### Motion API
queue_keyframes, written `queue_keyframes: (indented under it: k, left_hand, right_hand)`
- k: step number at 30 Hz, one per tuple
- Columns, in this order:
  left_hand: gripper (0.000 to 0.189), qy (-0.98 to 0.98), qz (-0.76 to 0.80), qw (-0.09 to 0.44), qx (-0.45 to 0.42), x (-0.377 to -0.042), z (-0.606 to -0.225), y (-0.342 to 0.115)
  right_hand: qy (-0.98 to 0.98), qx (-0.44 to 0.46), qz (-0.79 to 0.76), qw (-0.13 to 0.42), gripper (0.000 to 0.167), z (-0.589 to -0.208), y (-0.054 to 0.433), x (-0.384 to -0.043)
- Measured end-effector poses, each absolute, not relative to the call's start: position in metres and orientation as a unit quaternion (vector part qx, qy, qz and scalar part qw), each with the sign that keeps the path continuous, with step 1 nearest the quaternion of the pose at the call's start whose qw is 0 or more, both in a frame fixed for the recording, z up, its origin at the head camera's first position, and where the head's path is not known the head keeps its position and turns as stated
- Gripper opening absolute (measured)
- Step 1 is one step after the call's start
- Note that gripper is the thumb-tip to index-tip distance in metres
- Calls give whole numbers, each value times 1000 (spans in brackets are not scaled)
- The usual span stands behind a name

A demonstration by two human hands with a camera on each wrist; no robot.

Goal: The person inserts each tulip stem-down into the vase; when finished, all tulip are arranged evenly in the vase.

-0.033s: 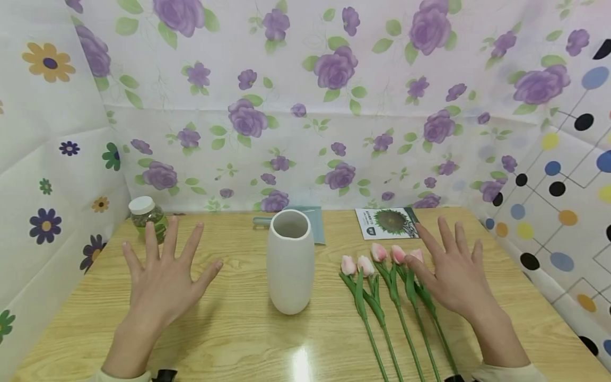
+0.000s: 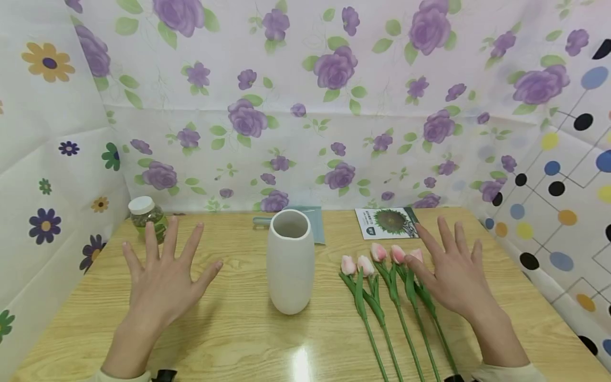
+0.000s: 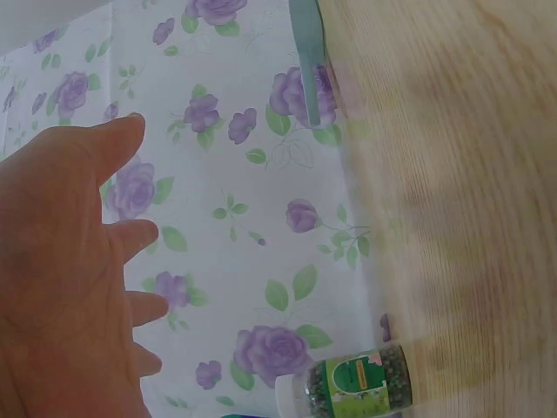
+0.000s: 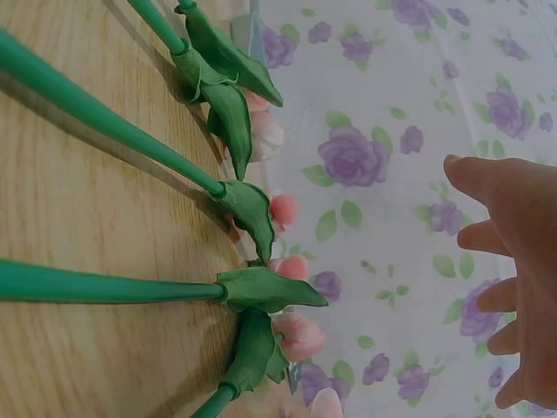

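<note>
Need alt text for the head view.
A person's left hand and right hand, fingers spread, above a wood-grain table, either side of a white vase. Five pink tulips lie right of it; a white-lidded jar and sunflower-pictured packet sit farther back.

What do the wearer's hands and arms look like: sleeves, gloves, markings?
Left hand and right hand: both bare, no gloves, rings or markings visible; fingers uncovered. A pale cream fabric left cuff and matching right cuff show at the head view's bottom edge. Beside each sits a small black piece, too cropped to identify. No cables visible.
</note>
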State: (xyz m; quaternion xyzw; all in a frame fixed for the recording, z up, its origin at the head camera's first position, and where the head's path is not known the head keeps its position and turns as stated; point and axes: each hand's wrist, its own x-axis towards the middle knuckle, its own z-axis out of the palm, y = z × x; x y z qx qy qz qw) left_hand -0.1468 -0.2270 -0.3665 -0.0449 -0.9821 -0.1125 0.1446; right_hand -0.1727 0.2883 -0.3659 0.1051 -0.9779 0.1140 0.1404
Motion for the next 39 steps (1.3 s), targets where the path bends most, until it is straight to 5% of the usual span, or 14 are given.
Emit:
queue_keyframes:
  k: [8,15,21,30,39]
  left_hand:
    - [87,-974,-174,122,-77,-147,-362,-226]
    - [89,-880,-436,65,-178,-138,-350,-194]
    - [98,-829,-503,56,-237,-135,-351,-161]
    - [103,-810,-543,25,-220,-144,-364,-133]
    - [110,-816,-541,27,-203,-149,-370,-121]
  right_hand:
    - [-974,130,139,120,74,-361,288,-170]
    - [-931,186,314,32,53,-361,278,-161]
    - [-889,198,412,-30,36,-362,263,-154]
    - [-849,238,437,-175,30,-381,245,-146]
    - [-855,251,391,-232,24,-388,240,-139]
